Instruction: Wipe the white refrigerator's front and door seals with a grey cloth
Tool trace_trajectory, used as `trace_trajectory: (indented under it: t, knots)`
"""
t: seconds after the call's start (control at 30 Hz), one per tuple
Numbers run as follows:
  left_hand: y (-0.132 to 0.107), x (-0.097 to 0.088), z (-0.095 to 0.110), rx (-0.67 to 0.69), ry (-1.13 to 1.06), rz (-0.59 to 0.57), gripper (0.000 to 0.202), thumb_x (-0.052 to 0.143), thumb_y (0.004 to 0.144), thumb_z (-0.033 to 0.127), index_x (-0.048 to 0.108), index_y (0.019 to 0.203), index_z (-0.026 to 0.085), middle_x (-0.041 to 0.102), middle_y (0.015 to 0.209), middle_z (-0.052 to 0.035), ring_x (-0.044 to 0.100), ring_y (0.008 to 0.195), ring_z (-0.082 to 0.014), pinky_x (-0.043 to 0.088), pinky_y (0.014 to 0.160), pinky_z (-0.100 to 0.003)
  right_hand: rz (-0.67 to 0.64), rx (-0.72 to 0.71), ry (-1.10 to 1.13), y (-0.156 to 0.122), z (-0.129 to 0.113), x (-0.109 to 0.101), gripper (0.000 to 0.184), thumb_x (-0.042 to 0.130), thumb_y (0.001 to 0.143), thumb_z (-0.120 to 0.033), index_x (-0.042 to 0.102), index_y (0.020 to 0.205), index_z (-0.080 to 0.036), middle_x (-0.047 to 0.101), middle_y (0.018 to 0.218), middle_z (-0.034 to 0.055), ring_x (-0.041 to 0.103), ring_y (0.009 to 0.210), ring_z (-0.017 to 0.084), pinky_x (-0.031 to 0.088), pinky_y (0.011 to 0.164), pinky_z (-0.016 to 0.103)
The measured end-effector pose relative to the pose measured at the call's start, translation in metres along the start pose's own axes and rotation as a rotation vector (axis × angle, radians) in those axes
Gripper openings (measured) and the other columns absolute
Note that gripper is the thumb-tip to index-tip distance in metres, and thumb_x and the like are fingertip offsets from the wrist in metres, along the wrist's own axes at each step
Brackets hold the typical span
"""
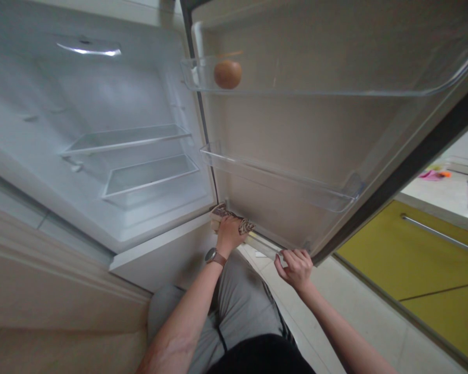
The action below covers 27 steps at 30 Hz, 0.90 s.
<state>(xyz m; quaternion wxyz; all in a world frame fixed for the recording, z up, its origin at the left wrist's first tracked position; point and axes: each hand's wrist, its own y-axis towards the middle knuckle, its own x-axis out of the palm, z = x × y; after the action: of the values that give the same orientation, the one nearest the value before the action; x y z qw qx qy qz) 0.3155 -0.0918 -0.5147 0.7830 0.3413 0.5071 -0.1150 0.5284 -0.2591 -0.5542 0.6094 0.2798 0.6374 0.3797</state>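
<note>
The fridge door (320,140) stands wide open in front of me. My left hand (228,235), a watch on its wrist, is closed on a patterned cloth (222,212) pressed against the door's bottom edge by the hinge. My right hand (295,265) grips the lower rim of the door (263,245) further right, fingers curled over it. A single brown egg (227,74) lies in the upper clear door shelf (296,88). A second clear door shelf (281,179) below it holds nothing visible.
The fridge interior (101,130) at left shows two glass shelves (128,139) and a light at the top. A yellow cabinet with a metal handle (432,259) is at right, under a countertop. My grey-trousered knees (234,306) are below, over a tiled floor.
</note>
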Motion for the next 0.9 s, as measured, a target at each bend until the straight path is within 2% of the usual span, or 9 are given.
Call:
trace_trajectory:
  t: [0.43, 0.63, 0.77, 0.83, 0.9]
  knots:
    - [0.001, -0.003, 0.002, -0.01, 0.004, -0.027, 0.022, 0.067, 0.093, 0.04, 0.075, 0.092, 0.019, 0.075, 0.096, -0.0105, 0.066, 0.1, -0.0287, 0.042, 0.101, -0.042, -0.008, 0.0, -0.001, 0.002, 0.0, -0.002, 0.018, 0.068, 0.087, -0.025, 0.058, 0.073, -0.019, 0.059, 0.062, -0.0012, 0.049, 0.067, 0.012, 0.032, 0.075, 0.032]
    - [0.003, -0.002, 0.003, -0.008, -0.003, -0.042, 0.02, 0.074, 0.089, 0.038, 0.075, 0.096, 0.019, 0.075, 0.1, -0.0104, 0.065, 0.103, -0.0282, 0.041, 0.103, -0.041, -0.027, 0.001, 0.006, 0.001, 0.008, 0.002, 0.019, 0.067, 0.088, -0.026, 0.057, 0.073, -0.019, 0.059, 0.062, -0.0007, 0.049, 0.068, 0.013, 0.033, 0.075, 0.032]
    - [0.004, -0.002, 0.004, 0.001, -0.004, -0.039, 0.019, 0.068, 0.093, 0.036, 0.074, 0.095, 0.019, 0.075, 0.099, -0.0096, 0.064, 0.103, -0.0283, 0.041, 0.101, -0.042, -0.077, 0.011, 0.081, 0.001, 0.01, -0.003, 0.005, 0.064, 0.09, -0.024, 0.064, 0.092, -0.019, 0.065, 0.076, 0.0008, 0.055, 0.078, 0.014, 0.038, 0.081, 0.032]
    - [0.005, -0.002, 0.006, 0.006, -0.01, -0.036, 0.019, 0.066, 0.095, 0.036, 0.074, 0.095, 0.019, 0.075, 0.098, -0.0092, 0.064, 0.103, -0.0282, 0.041, 0.101, -0.042, -0.089, 0.012, 0.131, 0.004, 0.014, -0.01, 0.012, 0.063, 0.092, -0.023, 0.064, 0.102, -0.019, 0.067, 0.089, 0.0035, 0.059, 0.088, 0.015, 0.043, 0.084, 0.032]
    - [0.005, -0.002, 0.006, 0.008, -0.013, -0.04, 0.019, 0.065, 0.096, 0.037, 0.073, 0.096, 0.02, 0.075, 0.098, -0.0087, 0.064, 0.104, -0.028, 0.041, 0.102, -0.042, -0.017, -0.008, 0.133, 0.013, 0.024, -0.022, 0.021, 0.066, 0.089, -0.022, 0.062, 0.11, -0.019, 0.066, 0.103, 0.0065, 0.062, 0.099, 0.018, 0.047, 0.087, 0.033]
